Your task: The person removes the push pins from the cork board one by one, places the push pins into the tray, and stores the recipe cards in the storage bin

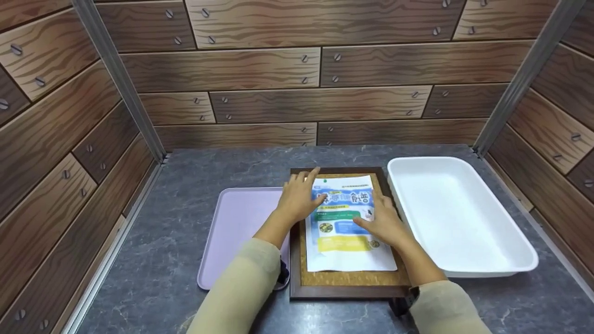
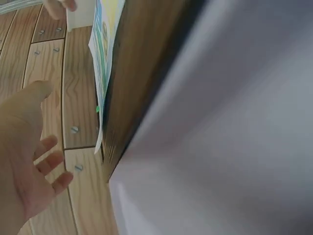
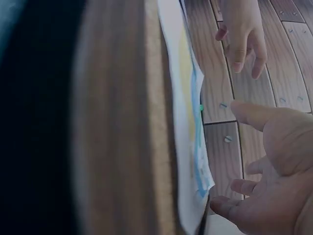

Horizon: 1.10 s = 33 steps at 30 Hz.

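A printed paper sheet (image 1: 350, 260) with blue, green and yellow blocks lies on a cork board (image 1: 343, 278) with a dark wooden frame. A green push pin (image 1: 325, 180) shows at the sheet's top edge; the right wrist view also catches that green pin (image 3: 201, 107). Over the board's left side hovers my left hand (image 1: 297, 197), fingers relaxed and spread, holding nothing. My right hand (image 1: 387, 225) is above the sheet's right edge, its fingers loosely bent and its thumb pointing inward. Both wrist views show a gap between palm and paper.
A lilac tray (image 1: 241, 208) lies against the board's left side, partly under my left forearm. To the right stands a deep white basin (image 1: 457, 208), close to the board's frame. Wood-patterned walls (image 1: 260, 106) enclose the dark marbled tabletop (image 1: 153, 241).
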Available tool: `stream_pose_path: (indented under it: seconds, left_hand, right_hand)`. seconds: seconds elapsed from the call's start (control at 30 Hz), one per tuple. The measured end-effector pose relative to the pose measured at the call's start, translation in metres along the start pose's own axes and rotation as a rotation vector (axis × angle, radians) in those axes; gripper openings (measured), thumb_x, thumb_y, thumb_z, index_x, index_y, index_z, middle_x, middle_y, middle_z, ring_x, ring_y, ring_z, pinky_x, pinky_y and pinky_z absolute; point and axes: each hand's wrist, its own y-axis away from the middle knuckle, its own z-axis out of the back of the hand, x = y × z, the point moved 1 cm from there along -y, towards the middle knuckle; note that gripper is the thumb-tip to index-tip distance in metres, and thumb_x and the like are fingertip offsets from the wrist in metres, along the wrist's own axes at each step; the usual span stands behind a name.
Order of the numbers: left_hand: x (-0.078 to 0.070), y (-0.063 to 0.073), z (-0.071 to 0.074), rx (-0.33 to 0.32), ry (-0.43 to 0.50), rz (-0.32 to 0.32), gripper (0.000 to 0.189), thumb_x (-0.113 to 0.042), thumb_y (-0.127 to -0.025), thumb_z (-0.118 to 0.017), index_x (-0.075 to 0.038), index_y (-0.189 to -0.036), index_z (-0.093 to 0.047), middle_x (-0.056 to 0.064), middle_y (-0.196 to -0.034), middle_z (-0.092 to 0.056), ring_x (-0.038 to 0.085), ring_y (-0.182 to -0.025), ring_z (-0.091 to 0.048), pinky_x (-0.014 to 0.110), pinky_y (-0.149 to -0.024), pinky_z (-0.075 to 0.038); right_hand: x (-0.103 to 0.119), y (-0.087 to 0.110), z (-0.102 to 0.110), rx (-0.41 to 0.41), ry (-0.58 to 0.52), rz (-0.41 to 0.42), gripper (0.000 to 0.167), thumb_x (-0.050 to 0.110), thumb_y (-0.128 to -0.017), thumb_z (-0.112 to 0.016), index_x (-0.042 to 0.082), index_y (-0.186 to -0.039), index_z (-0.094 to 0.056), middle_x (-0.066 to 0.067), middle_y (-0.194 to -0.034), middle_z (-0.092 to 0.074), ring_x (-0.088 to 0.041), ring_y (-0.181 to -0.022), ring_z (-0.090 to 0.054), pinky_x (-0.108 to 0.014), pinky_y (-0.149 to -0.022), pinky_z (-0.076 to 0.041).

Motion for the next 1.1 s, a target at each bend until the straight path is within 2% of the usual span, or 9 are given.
stream_pose_path:
  seconds: [0.13, 0.27, 0.47, 0.73, 0.9, 1.1]
  left_hand:
    - [-0.002, -0.005, -0.004, 0.026, 0.179, -0.023, 0.078, -0.047, -0.105, -0.071, -0.026, -0.171, -0.033, 0.009, -0.166, -0.049, 0.033, -0.156, -0.046, 0.055, -0.128, -0.041]
    - [-0.001, -0.012, -0.008, 0.066, 0.35, -0.036, 0.079, -0.041, -0.104, -0.074, -0.023, -0.17, -0.034, 0.009, -0.166, -0.049, 0.031, -0.154, -0.049, 0.052, -0.125, -0.046]
    - [0.009, -0.025, -0.016, 0.107, 0.504, -0.015, 0.079, -0.034, -0.102, -0.078, -0.016, -0.167, -0.037, 0.012, -0.161, -0.053, 0.032, -0.144, -0.057, 0.049, -0.117, -0.053]
    - [0.018, -0.032, -0.02, 0.142, 0.568, 0.003, 0.074, -0.025, -0.101, -0.08, -0.011, -0.163, -0.043, 0.018, -0.162, -0.053, 0.038, -0.142, -0.06, 0.051, -0.119, -0.051]
    - [0.018, -0.039, -0.022, 0.198, 0.554, 0.019, 0.072, -0.023, -0.101, -0.079, -0.011, -0.163, -0.044, 0.017, -0.165, -0.051, 0.037, -0.146, -0.058, 0.05, -0.122, -0.049]
    - [0.018, -0.048, -0.027, 0.216, 0.549, 0.034, 0.077, -0.018, -0.097, -0.085, -0.011, -0.162, -0.046, 0.013, -0.164, -0.053, 0.033, -0.148, -0.058, 0.046, -0.122, -0.05]
  right_hand:
    - [-0.008, -0.001, -0.004, -0.038, -0.002, -0.068, 0.102, 0.034, -0.1, -0.077, -0.008, -0.169, -0.016, -0.038, -0.167, -0.023, -0.059, -0.153, -0.034, -0.069, -0.125, -0.037]
    - [-0.012, -0.002, -0.006, -0.068, -0.007, -0.115, 0.099, 0.029, -0.098, -0.08, -0.009, -0.168, -0.021, -0.038, -0.162, -0.03, -0.055, -0.148, -0.04, -0.065, -0.124, -0.04]
    - [-0.014, -0.003, -0.009, -0.077, 0.001, -0.138, 0.104, 0.024, -0.094, -0.084, -0.008, -0.169, -0.019, -0.04, -0.159, -0.033, -0.054, -0.146, -0.041, -0.064, -0.124, -0.04]
    - [-0.014, -0.006, -0.012, -0.078, 0.001, -0.145, 0.104, 0.021, -0.093, -0.085, -0.007, -0.169, -0.02, -0.038, -0.157, -0.034, -0.052, -0.144, -0.041, -0.062, -0.123, -0.041]
    - [-0.014, -0.007, -0.013, -0.081, -0.03, -0.147, 0.101, 0.018, -0.094, -0.085, -0.008, -0.169, -0.022, -0.035, -0.155, -0.034, -0.05, -0.142, -0.037, -0.061, -0.122, -0.04]
    - [-0.017, -0.004, -0.016, -0.079, -0.092, -0.141, 0.102, 0.01, -0.094, -0.082, -0.002, -0.171, -0.018, -0.028, -0.158, -0.028, -0.045, -0.142, -0.032, -0.058, -0.121, -0.04]
